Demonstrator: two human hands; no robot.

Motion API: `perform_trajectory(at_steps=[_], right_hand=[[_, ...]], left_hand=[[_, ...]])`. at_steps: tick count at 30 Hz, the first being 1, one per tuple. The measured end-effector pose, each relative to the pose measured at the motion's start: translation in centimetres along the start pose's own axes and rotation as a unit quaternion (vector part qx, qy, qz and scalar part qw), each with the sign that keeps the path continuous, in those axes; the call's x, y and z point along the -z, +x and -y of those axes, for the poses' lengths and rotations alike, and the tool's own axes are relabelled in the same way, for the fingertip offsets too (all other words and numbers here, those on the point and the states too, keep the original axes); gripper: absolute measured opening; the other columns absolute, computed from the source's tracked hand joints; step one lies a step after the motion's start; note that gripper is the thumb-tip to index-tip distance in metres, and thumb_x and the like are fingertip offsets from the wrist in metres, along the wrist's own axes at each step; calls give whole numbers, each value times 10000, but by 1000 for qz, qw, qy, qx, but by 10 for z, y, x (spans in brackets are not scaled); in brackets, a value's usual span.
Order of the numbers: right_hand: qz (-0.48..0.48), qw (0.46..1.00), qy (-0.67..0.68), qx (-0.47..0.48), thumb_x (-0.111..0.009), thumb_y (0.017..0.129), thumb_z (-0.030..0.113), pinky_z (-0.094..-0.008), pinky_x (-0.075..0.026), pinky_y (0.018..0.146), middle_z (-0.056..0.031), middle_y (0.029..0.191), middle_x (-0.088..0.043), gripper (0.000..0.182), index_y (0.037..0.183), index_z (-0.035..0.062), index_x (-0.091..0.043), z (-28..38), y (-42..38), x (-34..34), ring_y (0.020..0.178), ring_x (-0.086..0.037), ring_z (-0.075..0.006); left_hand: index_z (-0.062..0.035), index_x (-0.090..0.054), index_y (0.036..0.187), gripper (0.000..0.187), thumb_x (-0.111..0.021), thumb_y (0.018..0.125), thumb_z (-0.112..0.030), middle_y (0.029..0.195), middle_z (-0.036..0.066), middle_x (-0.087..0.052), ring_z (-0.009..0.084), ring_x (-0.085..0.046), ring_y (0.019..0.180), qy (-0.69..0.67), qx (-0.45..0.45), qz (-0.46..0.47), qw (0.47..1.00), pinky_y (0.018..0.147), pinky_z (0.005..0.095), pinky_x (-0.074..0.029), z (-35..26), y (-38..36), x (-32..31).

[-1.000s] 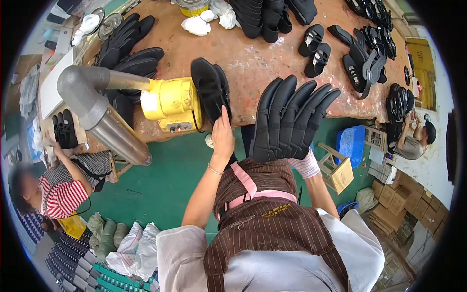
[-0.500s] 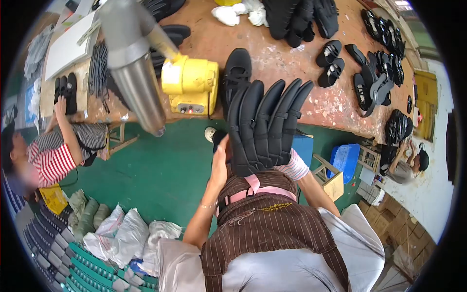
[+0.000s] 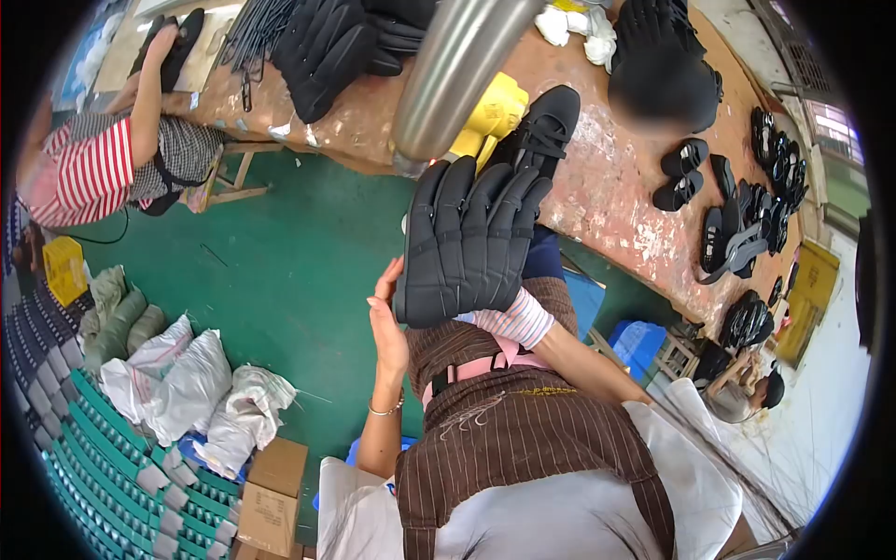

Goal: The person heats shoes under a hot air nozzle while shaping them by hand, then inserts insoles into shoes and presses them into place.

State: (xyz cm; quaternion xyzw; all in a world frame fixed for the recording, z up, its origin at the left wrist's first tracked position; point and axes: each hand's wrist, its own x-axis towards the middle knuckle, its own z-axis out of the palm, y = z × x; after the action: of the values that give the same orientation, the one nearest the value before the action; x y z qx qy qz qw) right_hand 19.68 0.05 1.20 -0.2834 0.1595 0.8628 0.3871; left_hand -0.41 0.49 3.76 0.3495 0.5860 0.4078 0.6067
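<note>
Left hand [image 3: 388, 327] open beside black shoes [image 3: 467, 245], right hand [image 3: 511, 318] supporting them, grip hidden, scuffed worktable [image 3: 611, 177] ahead, green floor [image 3: 289, 261] below.

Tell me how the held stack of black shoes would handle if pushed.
The black stack would probably splay or slide, since its tips fan out. Its creased surfaces suggest some give. It might tip, as the right hand holds its near end.

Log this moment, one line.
right hand: holding shoe stack | left hand: open beside it | yellow machine: on table | black shoe: on table
</note>
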Motion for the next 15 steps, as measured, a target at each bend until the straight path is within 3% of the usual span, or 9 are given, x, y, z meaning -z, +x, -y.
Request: perform_trajectory(at_steps=[2, 5, 15], right_hand=[[6, 1000, 6, 2, -532, 978, 257, -480, -453, 1051, -102, 1383, -541, 431, 1367, 76, -492, -3, 7, -6, 1241, -545, -265], [9, 1000, 12, 6, -510, 988, 274, -481, -451, 1053, -97, 1375, -549, 424, 1367, 84, -495, -8, 18, -6, 1238, -549, -267], [-13, 998, 62, -14, -463, 1009, 263, -495, -451, 1052, -97, 1373, -549, 403, 1374, 92, -485, -30, 42, -6, 1254, -533, -271]], left_hand=[[26, -526, 1325, 783, -128, 1022, -576, 1346, 163, -527, 277, -426, 1314, 90, -63, -34, 993, 1124, 414, -272, 0, 7, 2], [27, -567, 1273, 757, -99, 1035, -519, 1351, 129, -556, 345, -422, 1299, 153, -89, -64, 982, 1116, 447, -281, 0, 14, 8], [31, -585, 1214, 801, -102, 1015, -575, 1281, 190, -569, 335, -445, 1282, 151, -101, -99, 978, 1098, 441, -295, -19, 30, 27]])
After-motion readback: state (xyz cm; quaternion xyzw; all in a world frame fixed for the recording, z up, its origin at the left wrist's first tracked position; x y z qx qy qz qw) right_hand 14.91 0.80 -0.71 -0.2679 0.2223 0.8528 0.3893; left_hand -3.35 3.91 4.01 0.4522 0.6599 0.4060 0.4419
